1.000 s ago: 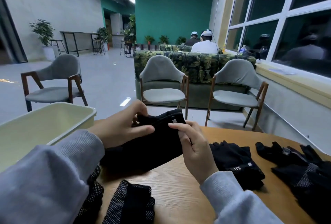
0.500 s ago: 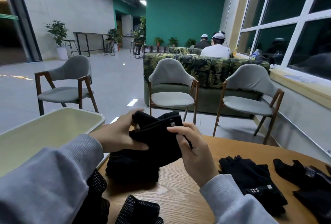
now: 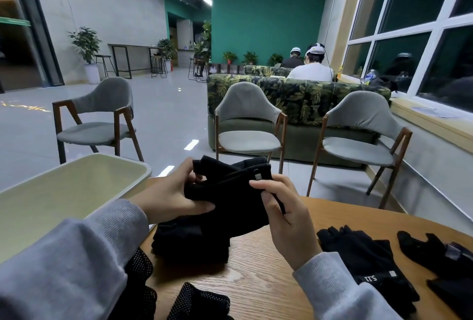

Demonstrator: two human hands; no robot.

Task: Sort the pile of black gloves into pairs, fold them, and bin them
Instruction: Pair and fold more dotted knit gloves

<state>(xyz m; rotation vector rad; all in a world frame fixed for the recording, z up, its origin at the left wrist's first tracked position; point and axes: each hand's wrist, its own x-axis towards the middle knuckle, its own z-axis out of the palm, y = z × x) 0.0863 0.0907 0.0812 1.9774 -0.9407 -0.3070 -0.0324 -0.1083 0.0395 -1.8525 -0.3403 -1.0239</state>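
Black gloves (image 3: 225, 207): soft knit bundle gripped by left hand (image 3: 166, 198), right hand (image 3: 286, 220).

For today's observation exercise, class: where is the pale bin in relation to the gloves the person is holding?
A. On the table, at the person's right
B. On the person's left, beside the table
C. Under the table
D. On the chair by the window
B: the bin sits to the left of the held gloves, beyond the left hand, at the table edge.

Upside-down "5.11" on glove cuff (image 3: 375, 278)
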